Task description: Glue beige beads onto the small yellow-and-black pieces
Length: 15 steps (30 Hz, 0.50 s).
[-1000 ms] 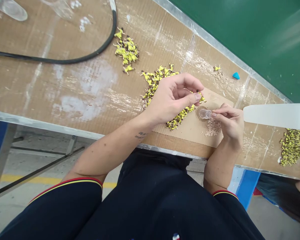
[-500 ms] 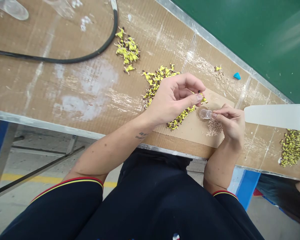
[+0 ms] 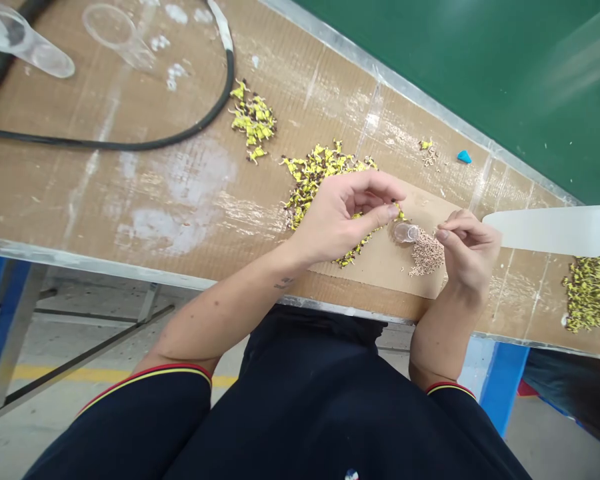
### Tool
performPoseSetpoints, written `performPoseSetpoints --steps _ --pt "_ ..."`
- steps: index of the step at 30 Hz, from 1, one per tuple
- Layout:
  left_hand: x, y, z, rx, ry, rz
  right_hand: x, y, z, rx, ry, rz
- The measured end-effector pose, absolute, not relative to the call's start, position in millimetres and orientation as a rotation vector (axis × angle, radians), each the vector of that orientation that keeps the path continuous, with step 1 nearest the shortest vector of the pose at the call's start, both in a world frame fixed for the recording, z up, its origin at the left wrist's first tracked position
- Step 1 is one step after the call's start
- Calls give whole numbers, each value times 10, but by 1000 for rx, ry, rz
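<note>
My left hand (image 3: 347, 217) pinches a tiny yellow figure (image 3: 399, 213) with a dark top between thumb and forefinger. Beneath it, a small clear cup (image 3: 405, 232) rests on a brown cardboard sheet (image 3: 390, 270). My right hand (image 3: 469, 250) is just right of the cup, thumb and forefinger pressed together; whatever may be between them is too small to make out. Beside the cup lies a heap of tiny pinkish pieces (image 3: 427, 255). A pile of yellow figures (image 3: 313, 173) spreads behind and under my left hand, which partly hides it.
A smaller yellow cluster (image 3: 254, 121) lies by a black hose (image 3: 180, 139). Clear scoop-like cups (image 3: 50, 57) stand at the far left. A blue piece (image 3: 464, 157), a white bottle (image 3: 550, 230) and another yellow pile (image 3: 590, 293) are on the right. A green surface (image 3: 480, 67) borders the table.
My right hand has drawn back to the right from the clear cup, which stays on the sheet. My left hand still holds the yellow figure. The view has shifted slightly.
</note>
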<state>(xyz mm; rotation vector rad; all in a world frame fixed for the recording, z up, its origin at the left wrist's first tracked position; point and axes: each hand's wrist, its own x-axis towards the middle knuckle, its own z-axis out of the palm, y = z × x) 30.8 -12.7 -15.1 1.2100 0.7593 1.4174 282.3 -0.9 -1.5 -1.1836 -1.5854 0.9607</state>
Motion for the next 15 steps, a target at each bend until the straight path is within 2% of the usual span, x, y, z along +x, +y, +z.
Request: performPoseSetpoints --steps 7,15 --pt "415 -235 -184 1234 684 1332 2534 -171 8 -1002 -1580 778" --pt "507 -323 -211 1240 770 1331 2378 -239 -26 -931 -1580 930"
